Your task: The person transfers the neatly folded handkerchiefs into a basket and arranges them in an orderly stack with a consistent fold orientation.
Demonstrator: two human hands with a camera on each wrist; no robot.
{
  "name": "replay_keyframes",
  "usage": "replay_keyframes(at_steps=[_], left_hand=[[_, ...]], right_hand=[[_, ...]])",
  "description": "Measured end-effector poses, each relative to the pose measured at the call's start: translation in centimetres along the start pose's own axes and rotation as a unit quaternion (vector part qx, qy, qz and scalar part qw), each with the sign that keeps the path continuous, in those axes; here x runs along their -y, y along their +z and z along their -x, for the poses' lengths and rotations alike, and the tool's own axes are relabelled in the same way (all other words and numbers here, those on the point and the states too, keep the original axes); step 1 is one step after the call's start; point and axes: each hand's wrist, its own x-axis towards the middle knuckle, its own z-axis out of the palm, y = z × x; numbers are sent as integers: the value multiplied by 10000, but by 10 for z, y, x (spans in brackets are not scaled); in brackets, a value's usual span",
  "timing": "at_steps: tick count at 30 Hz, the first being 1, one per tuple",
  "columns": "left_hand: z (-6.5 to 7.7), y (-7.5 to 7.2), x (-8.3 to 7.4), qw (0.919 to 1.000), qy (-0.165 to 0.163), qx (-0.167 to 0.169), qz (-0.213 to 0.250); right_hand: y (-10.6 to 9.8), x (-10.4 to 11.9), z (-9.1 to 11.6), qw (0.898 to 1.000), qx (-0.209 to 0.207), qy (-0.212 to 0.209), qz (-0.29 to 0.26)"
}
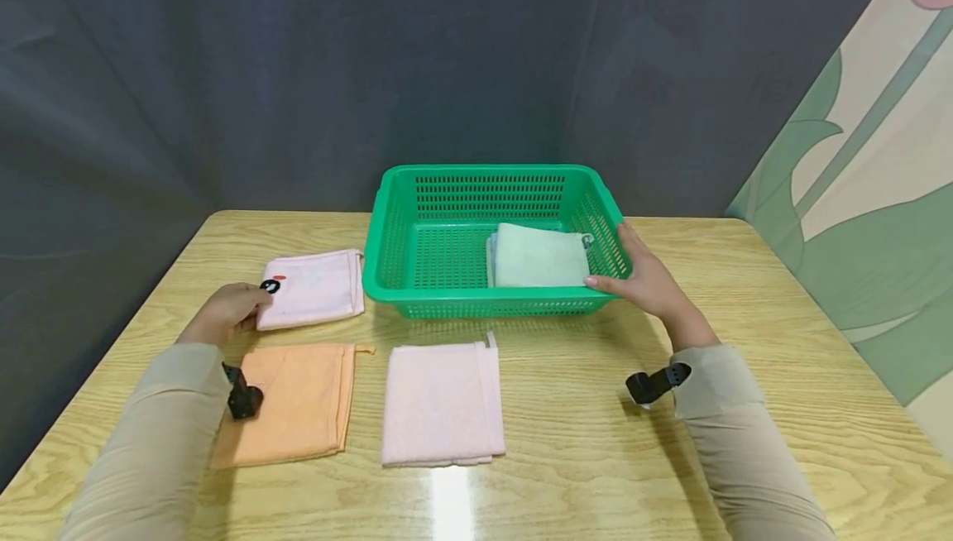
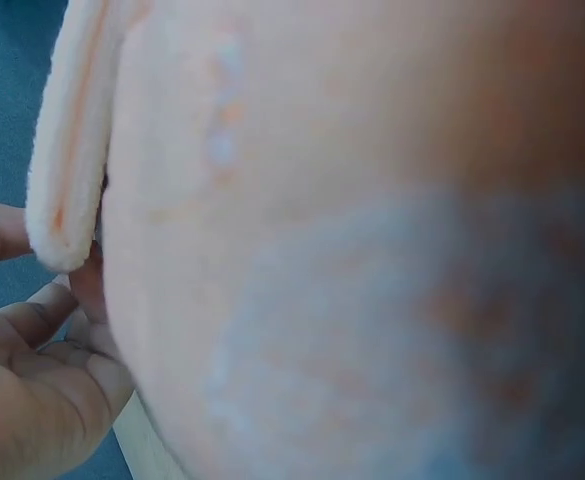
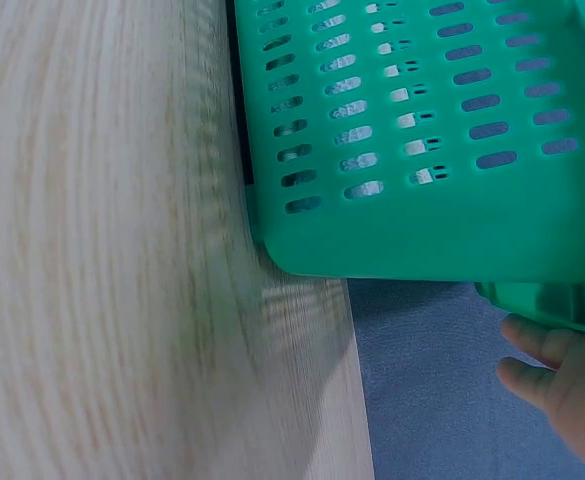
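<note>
At the back left lies a folded pale pink towel (image 1: 316,289) with a small black and red design. My left hand (image 1: 231,309) pinches its left edge; in the left wrist view the folded edge (image 2: 67,140) runs down between the fingers. A green plastic basket (image 1: 491,294) with slotted walls stands at the back middle. My right hand (image 1: 655,276) grips its front right corner, thumb over the rim and fingers along the outer side. Inside, at the right, a folded pale green towel (image 1: 542,256) lies over a bluish cloth (image 1: 490,260).
A folded orange towel (image 1: 298,404) lies on the wooden table (image 1: 581,458) beneath my left forearm, blurred and close in the left wrist view. Right of it lies another folded pink towel (image 1: 443,404). A dark curtain (image 1: 484,53) hangs behind the table, a painted wall (image 1: 878,218) at right.
</note>
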Motion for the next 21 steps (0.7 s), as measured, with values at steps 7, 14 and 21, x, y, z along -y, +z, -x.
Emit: replay_keyframes(at_steps=[7,14,21], left_hand=[[0,0,-1,10000,-12,1,33],[3,0,-2,9998,75,67,185],[5,0,-8,9990,379,133,201]], right_hand=[[0,-1,-1,10000,22,31,-6],[-1,0,-2,10000,18,3,-33],[-1,-1,-1,10000,8,-21,-40]])
